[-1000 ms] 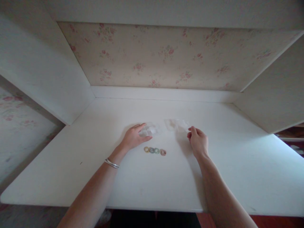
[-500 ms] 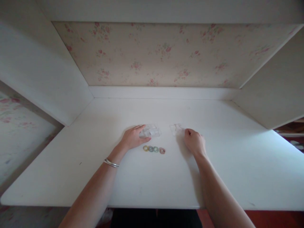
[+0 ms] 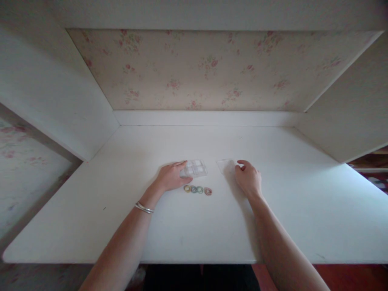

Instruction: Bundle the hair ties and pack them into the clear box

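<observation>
A small clear plastic box (image 3: 197,167) with compartments rests on the white table. My left hand (image 3: 172,176) grips its left end, thumb at the near side and fingers at the far side. A flat clear plastic lid (image 3: 224,165) lies to the right of the box, apart from it. At the lid's right edge is my right hand (image 3: 247,177), its thumb and index finger parted, with nothing visible between them. In front of the box sit small ring-shaped bands in a row: yellow (image 3: 187,188), grey-blue (image 3: 194,189), green (image 3: 200,189) and pinkish red (image 3: 208,191).
The white table (image 3: 194,230) has a raised strip (image 3: 209,118) along its back, below floral wallpaper (image 3: 194,68). White panels (image 3: 60,81) stand at both sides. A tiny dark mark (image 3: 104,208) shows on the table at left.
The fingers of my right hand have parted from a closed pinch at the lid, which now lies flatter. My left hand stays on the box.
</observation>
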Tool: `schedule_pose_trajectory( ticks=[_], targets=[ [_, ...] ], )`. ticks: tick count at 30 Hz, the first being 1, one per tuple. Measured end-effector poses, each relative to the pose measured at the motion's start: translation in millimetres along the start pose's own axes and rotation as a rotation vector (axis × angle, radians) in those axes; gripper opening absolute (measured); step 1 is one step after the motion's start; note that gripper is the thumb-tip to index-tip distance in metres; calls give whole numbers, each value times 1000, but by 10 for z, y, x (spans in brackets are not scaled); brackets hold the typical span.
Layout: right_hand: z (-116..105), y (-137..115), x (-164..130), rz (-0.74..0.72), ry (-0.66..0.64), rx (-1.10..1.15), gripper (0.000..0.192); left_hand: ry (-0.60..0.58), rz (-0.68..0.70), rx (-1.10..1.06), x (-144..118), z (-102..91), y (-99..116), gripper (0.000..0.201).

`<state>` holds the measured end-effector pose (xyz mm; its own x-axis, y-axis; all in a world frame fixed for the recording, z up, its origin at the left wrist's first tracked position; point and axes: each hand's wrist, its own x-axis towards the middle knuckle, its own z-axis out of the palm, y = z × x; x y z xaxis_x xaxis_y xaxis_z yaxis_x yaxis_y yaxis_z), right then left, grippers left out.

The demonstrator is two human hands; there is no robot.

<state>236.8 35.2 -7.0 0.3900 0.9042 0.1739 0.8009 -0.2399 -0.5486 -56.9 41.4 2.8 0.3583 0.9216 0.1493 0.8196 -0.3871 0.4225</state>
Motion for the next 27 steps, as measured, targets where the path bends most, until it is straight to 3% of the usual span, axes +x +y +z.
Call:
schedule_pose_trajectory(
  ticks=[4,10,19,27],
  targets=[
    [23,-121,-114,-69,-1,156,36,-19,-20,-17,-4,-7,-2,61],
    [108,-347,-381,-291,-147,220,32,-71,31,-10,-12,-37,-26,66],
    [157,-391,-452,-335,-246,221,30,-138,77,6,-20,-43,-60,66],
    [165,-408,-434,-391,-313,97,28,-81,75,-80,-102,-86,0,49]
  ],
)
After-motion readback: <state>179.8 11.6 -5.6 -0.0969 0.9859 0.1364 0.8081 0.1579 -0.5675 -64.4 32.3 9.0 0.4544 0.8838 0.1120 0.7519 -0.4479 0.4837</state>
